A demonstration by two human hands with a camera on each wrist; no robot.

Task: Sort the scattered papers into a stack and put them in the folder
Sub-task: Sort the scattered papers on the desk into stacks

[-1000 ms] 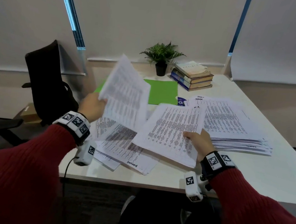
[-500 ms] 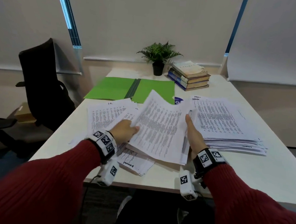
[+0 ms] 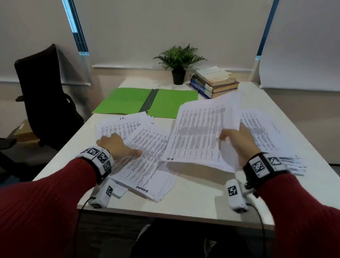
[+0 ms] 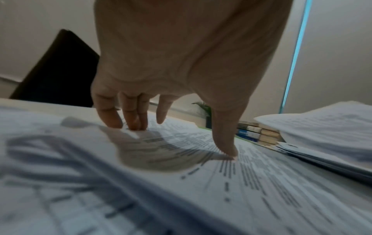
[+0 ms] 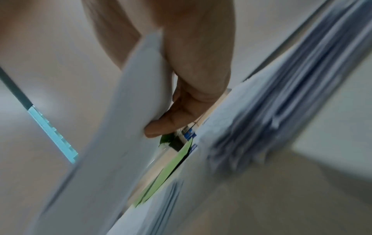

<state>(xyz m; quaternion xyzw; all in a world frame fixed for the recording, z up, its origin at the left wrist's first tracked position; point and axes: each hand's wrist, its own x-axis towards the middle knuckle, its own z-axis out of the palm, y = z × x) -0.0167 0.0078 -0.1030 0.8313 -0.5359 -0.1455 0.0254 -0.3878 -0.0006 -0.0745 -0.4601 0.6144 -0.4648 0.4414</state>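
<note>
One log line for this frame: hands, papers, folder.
right hand: grips lifted sheaf | left hand: fingertips on loose papers | stack: on table, right | green folder: open, holds no papers

Dim, even indoor light; soft shadows, wide-angle edge bending, heavy motion blur in wrist views.

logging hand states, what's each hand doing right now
Left hand: open, fingertips pressing the scattered papers.
Right hand: holding a lifted sheaf of papers.
</note>
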